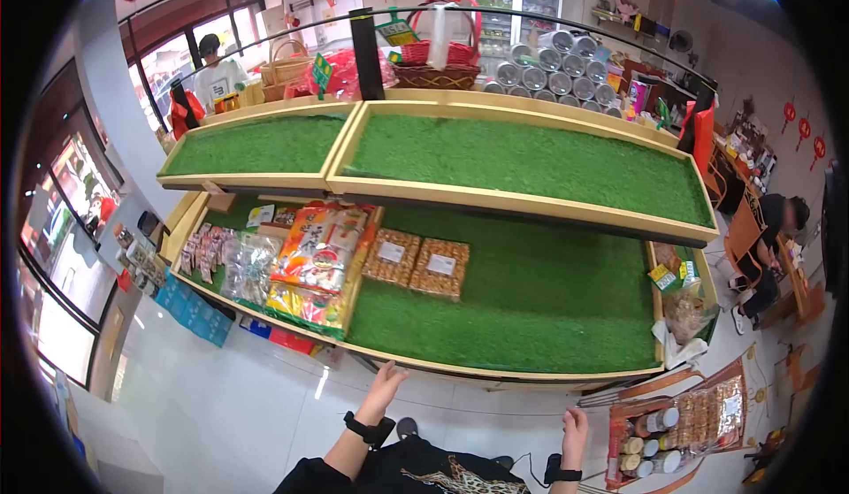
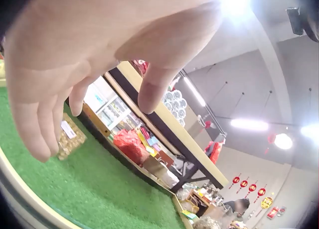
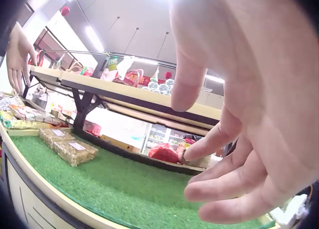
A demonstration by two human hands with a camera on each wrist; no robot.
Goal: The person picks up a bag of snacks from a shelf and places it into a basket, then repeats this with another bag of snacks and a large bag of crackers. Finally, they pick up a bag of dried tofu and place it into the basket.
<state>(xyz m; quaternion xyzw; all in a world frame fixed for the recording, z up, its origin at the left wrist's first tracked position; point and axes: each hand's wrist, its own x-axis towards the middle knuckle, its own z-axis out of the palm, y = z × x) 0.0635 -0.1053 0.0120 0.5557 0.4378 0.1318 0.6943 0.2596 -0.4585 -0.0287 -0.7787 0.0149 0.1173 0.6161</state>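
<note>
My left hand (image 1: 380, 394) hangs in front of the lower shelf's front edge, fingers loosely extended with nothing in them. To its right, my right hand (image 1: 574, 435) is raised near the chair, also holding nothing; its fingers spread slightly in the right wrist view. Two clear packs of golden-brown, nut-like snack, a left pack (image 1: 391, 256) and a right pack (image 1: 439, 268), lie side by side on the lower shelf's green turf (image 1: 548, 308). Each bears a white label. Left of them, behind a wooden divider, sit large orange-and-red printed bags (image 1: 318, 246).
An upper turf-lined shelf (image 1: 522, 153) overhangs the lower one's back. At right, a wooden chair (image 1: 745, 379) bears jars (image 1: 659, 421) and more snack packs (image 1: 707, 410). Blue boxes (image 1: 190, 308) stand on the floor at left. A seated person (image 1: 778, 237) is at far right.
</note>
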